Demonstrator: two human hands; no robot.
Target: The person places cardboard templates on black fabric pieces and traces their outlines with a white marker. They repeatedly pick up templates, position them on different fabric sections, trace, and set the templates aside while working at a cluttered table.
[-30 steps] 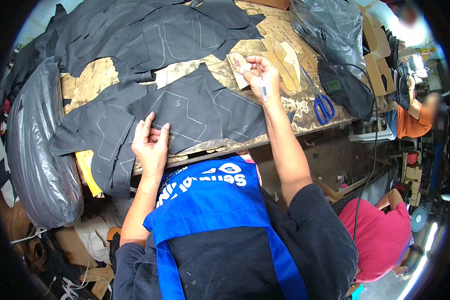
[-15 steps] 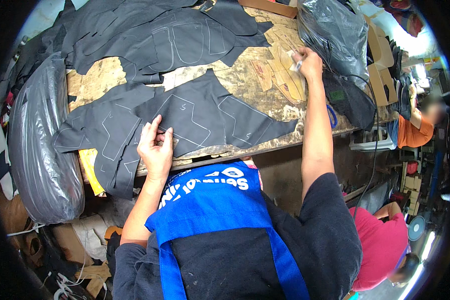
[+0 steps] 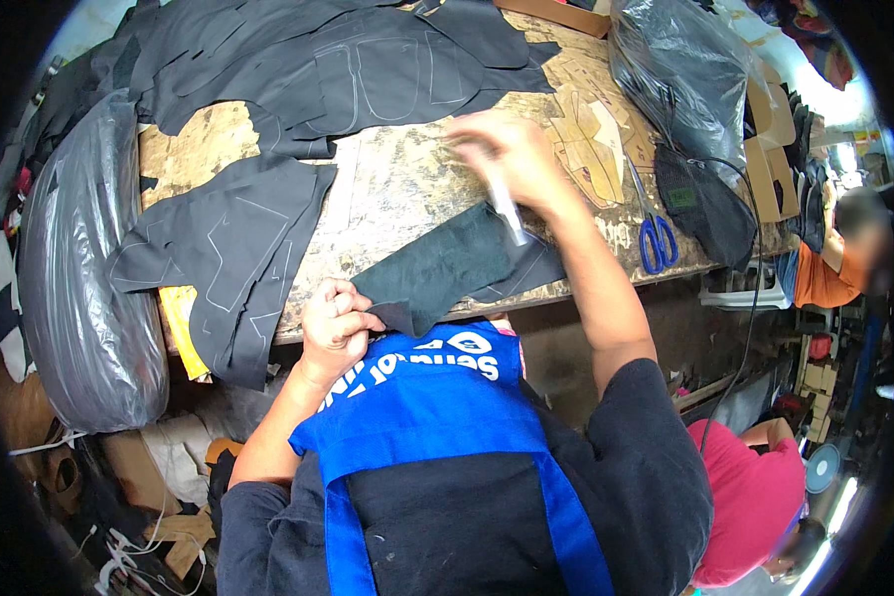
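My left hand (image 3: 336, 323) is closed on the edge of a black leather piece (image 3: 437, 263) at the table's near edge. The piece is folded over, with its dull, greenish-dark underside up. My right hand (image 3: 512, 164) is over the middle of the table, smeared by motion. A slim white pen-like stick (image 3: 507, 211) sticks out of it, pointing down toward the leather. Left of the piece lies another black leather sheet (image 3: 233, 233) with pale drawn outlines. Beyond my right hand are brown card patterns (image 3: 586, 154). Blue-handled scissors (image 3: 658, 243) lie to the right.
More marked black leather (image 3: 368, 84) is heaped at the back of the worn wooden table (image 3: 397, 164). A plastic-wrapped roll (image 3: 94, 288) stands at the left. A clear plastic bag (image 3: 680, 70), a black mesh bag (image 3: 705, 204) and a cable crowd the right. Two people are at the far right.
My right hand has come left from the card patterns to above the leather. The piece under my left hand has been folded over and pulled nearer. The scissors' blue handles now show fully.
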